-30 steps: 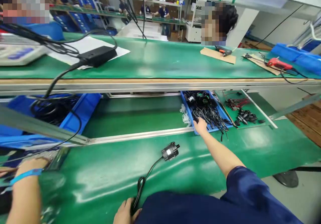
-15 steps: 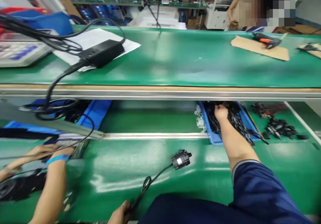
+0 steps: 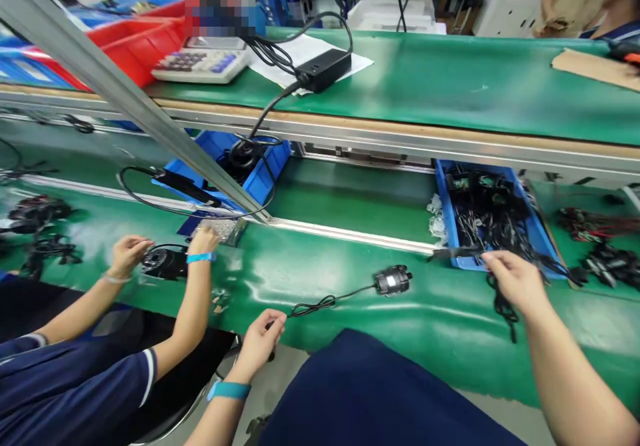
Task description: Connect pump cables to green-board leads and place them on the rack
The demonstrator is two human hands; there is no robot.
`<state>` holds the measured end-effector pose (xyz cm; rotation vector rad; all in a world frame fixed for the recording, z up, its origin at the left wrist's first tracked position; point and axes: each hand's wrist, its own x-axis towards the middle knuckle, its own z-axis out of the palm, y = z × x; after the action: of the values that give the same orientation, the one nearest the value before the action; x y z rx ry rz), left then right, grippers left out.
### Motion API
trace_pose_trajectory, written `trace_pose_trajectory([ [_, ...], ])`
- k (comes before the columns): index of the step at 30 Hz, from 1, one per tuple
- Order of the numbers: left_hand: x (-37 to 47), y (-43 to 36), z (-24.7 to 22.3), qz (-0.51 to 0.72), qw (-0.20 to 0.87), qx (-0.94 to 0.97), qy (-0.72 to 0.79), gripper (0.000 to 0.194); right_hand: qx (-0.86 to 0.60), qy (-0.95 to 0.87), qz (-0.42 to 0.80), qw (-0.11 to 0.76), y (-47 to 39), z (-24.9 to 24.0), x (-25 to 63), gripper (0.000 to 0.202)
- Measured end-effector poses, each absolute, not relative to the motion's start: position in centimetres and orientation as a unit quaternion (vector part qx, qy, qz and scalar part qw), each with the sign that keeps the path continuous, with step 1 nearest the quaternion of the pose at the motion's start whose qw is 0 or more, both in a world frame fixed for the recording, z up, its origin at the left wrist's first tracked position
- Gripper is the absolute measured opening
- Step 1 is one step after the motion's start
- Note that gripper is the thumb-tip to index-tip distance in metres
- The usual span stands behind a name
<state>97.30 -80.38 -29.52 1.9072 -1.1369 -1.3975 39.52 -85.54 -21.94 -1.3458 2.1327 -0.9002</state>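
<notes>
Green bench (image 3: 350, 279) carrying one small black pump (image 3: 393, 279), lying loose mid-bench | blue bin (image 3: 543, 246) holding many more | right hand (image 3: 515, 281) closing on a black cable bundle (image 3: 503, 306) beside the bin | left hand (image 3: 260, 339) pinching the pump's cord (image 3: 320, 303), arm bent.

Factory assembly line. A long green-matted bench (image 3: 350, 286) runs beside a sunken conveyor channel, with a raised green shelf (image 3: 450, 93) framed in aluminium rail above. Blue parts bins (image 3: 500, 213) hold wired components; red bins (image 3: 145, 39), a calculator (image 3: 200, 65) and a power adapter (image 3: 323, 71) sit on the shelf. A co-worker in matching navy uniform (image 3: 75, 379) sits alongside; further shelving stands behind.
</notes>
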Motion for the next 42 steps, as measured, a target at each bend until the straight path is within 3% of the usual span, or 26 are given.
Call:
trace_pose_trajectory([
  [5, 100.4, -77.9, -28.1, -0.45, 0.297, 0.76, -0.362, 0.064, -0.546, 0.699, -0.268, 0.376, -81.0, -22.8, 45.0, 0.049],
  [8, 102.5, -75.3, -26.7, -0.41, 0.308, 0.807, -0.292, 0.07, -0.583, 0.673, -0.167, 0.423, -80.2, -23.8, 45.4, 0.044],
  [16, 104.2, -69.5, -23.9, -0.357, 0.319, 0.845, -0.241, 0.075, -0.657, 0.665, 0.172, 0.31, -81.1, -28.9, 42.9, 0.021],
  [19, 102.5, -69.3, -23.8, -0.319, 0.336, 0.829, -0.314, 0.066, -0.664, 0.658, 0.226, 0.275, -80.6, -30.3, 45.0, 0.016],
  [22, 100.1, -70.3, -23.6, -0.234, 0.368, 0.774, -0.459, 0.045, -0.722, 0.623, 0.184, 0.237, -79.3, -31.6, 49.9, 0.028],
  [25, 97.4, -71.9, -23.1, -0.28, 0.39, 0.715, -0.508, 0.032, -0.803, 0.517, 0.116, 0.273, -77.6, -33.4, 56.0, 0.036],
  [29, 94.3, -73.7, -22.8, -0.389, 0.374, 0.679, -0.497, 0.031, -0.83, 0.422, 0.104, 0.351, -76.9, -36.6, 61.7, 0.012],
  [32, 92.9, -74.8, -22.9, -0.401, 0.373, 0.65, -0.528, 0.027, -0.819, 0.435, 0.073, 0.366, -77.9, -37.8, 63.0, 0.01],
  [36, 91.7, -75.5, -22.9, -0.381, 0.386, 0.595, -0.593, 0.021, -0.785, 0.474, -0.064, 0.394, -79.6, -35.3, 63.3, 0.018],
  [39, 91.2, -75.8, -22.6, -0.355, 0.377, 0.548, -0.657, 0.02, -0.72, 0.455, -0.249, 0.461, -80.3, -31.0, 64.3, 0.021],
  [42, 90.8, -76.0, -22.3, -0.336, 0.344, 0.513, -0.711, 0.025, -0.685, 0.407, -0.328, 0.507, -80.3, -26.9, 65.8, 0.021],
])
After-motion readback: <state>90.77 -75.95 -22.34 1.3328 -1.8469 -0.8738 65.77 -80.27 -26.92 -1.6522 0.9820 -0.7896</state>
